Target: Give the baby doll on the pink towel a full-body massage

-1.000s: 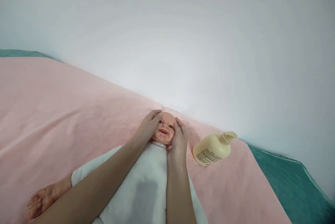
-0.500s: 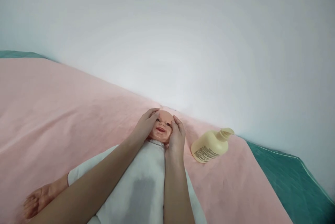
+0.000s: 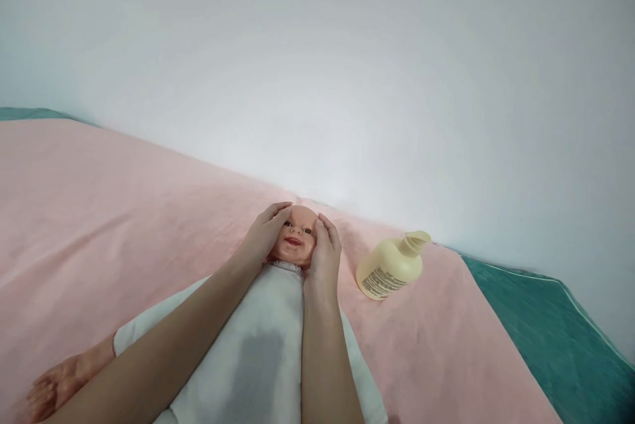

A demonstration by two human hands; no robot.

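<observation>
On the pink sheet [image 3: 89, 179], the doll [image 3: 278, 305] is laid face up. 1 side of its head [image 3: 298, 239] is cupped by the left hand [image 3: 265, 235], open and bent to fit. The other side is cupped by the right hand [image 3: 326, 255], also open. The head-holding seems under way; how much is left cannot be told. Farther right, the bottle [image 3: 389, 265] is stood upright, untouched. Its inside cannot be seen.

A pink cloth [image 3: 446, 351], lightly creased on the left, lies over a green sheet [image 3: 540, 325] showing at far left and at right. Directly on the pink rest a white-clad doll [image 3: 260, 325], face up, and, near it, an upright pale-yellow pump bottle [image 3: 389, 267].
</observation>
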